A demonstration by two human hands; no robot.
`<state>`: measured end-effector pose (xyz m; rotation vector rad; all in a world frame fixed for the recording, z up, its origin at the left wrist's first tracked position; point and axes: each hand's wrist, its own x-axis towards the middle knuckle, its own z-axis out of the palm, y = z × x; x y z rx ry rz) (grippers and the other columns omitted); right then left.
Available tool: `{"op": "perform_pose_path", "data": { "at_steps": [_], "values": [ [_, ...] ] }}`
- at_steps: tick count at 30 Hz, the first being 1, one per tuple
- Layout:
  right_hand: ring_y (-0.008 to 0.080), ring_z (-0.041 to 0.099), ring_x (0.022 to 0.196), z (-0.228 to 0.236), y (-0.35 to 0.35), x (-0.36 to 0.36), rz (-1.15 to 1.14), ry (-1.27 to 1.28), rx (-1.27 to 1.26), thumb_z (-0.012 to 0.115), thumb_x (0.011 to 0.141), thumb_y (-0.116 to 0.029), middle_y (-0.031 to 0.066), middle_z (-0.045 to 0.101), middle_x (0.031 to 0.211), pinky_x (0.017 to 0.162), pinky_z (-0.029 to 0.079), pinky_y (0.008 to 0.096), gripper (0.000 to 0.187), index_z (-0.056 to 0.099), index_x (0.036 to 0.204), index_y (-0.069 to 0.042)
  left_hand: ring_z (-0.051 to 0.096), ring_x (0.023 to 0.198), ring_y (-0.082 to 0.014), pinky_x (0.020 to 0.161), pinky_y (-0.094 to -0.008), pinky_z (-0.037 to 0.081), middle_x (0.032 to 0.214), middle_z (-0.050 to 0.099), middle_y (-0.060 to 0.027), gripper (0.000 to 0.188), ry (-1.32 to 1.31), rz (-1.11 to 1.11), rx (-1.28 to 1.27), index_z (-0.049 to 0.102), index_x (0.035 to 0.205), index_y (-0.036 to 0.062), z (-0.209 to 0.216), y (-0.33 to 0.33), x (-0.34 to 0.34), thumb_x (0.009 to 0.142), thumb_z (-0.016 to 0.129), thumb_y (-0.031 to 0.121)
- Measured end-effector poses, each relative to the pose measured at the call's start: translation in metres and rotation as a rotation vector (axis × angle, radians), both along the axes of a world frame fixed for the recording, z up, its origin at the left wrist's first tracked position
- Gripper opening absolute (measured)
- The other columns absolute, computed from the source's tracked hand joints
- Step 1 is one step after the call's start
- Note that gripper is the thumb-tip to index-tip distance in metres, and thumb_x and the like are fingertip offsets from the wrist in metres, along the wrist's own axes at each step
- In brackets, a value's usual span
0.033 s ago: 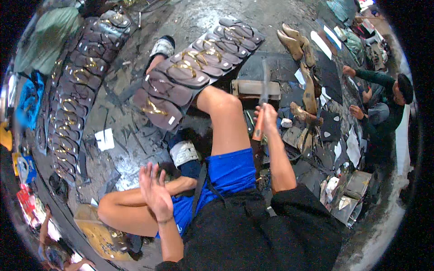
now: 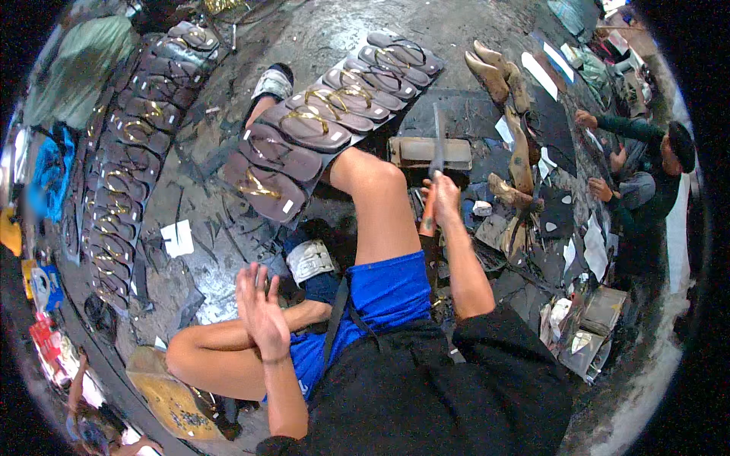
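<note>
My right hand [image 2: 447,199] is closed round the orange handle of a knife [image 2: 438,135], its long grey blade pointing away from me. The blade lies over, or just above, a rectangular block [image 2: 414,153] on the floor; I cannot tell whether they touch. My left hand [image 2: 264,313] is raised over my folded left leg, empty, with palm showing and fingers stretched out. Beyond my raised right knee, a row of brown sandals [image 2: 308,128] with gold and dark straps lies on a long sheet.
A second row of sandals [image 2: 141,148] runs along the left. Wooden shoe lasts [image 2: 520,159] and dark scraps lie at right. A yellowish board with small dark pieces [image 2: 163,391] is beside my left knee. A co-worker [image 2: 646,178] sits far right.
My right hand and the knife have shifted slightly left, and the blade has tilted a little. My left hand has barely moved, its fingers still stretched.
</note>
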<state>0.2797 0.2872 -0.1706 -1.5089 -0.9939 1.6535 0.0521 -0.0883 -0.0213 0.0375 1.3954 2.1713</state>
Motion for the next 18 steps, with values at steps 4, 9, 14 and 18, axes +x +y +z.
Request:
{"op": "perform_pose_path", "data": {
  "at_steps": [4, 9, 14, 18],
  "values": [
    [0.0182, 0.066, 0.059, -0.031, 0.01, -0.046, -0.005, -0.077, -0.012, 0.063, 0.095, -0.041, 0.0082, 0.07, 0.084, 0.047, 0.054, 0.0347, 0.036, 0.061, 0.1, -0.004, 0.049, 0.125, -0.0261, 0.1, -0.0446, 0.045, 0.134, 0.053, -0.0114, 0.046, -0.445, -0.025, -0.145, 0.051, 0.131, 0.0064, -0.048, 0.063, -0.037, 0.095, 0.065, 0.031],
    [0.0116, 0.063, 0.06, -0.031, -0.058, 0.054, 0.061, -0.423, 0.157, 0.066, 0.094, -0.033, 0.0041, 0.067, 0.072, 0.048, 0.053, 0.031, 0.032, 0.067, 0.089, -0.002, 0.064, 0.101, -0.0261, 0.09, -0.0428, 0.056, 0.112, 0.064, -0.0091, 0.034, -0.561, -0.09, 0.009, 0.059, 0.118, 0.0055, -0.06, 0.104, -0.058, 0.094, 0.064, 0.029],
    [0.0341, 0.057, 0.091, 0.011, -0.012, 0.103, 0.05, -1.177, 0.859, 0.05, 0.1, -0.023, 0.0189, 0.06, 0.094, 0.08, 0.047, 0.0411, 0.039, 0.058, 0.129, 0.0, 0.065, 0.099, -0.0242, 0.089, -0.0507, 0.057, 0.104, 0.067, -0.0071, 0.022, -0.565, -0.105, 0.172, 0.062, 0.108, 0.0076, -0.039, 0.127, -0.085, 0.094, 0.064, 0.024],
    [0.0373, 0.052, 0.099, 0.019, 0.035, 0.027, 0.293, -1.256, 0.992, 0.054, 0.096, -0.014, 0.02, 0.049, 0.11, 0.089, 0.046, 0.0437, 0.045, 0.048, 0.14, -0.004, 0.066, 0.092, -0.0219, 0.079, -0.0482, 0.062, 0.098, 0.065, -0.0068, 0.02, -0.469, -0.162, 0.048, 0.061, 0.106, 0.0067, -0.029, 0.157, -0.091, 0.091, 0.068, 0.018]
  ]
}}
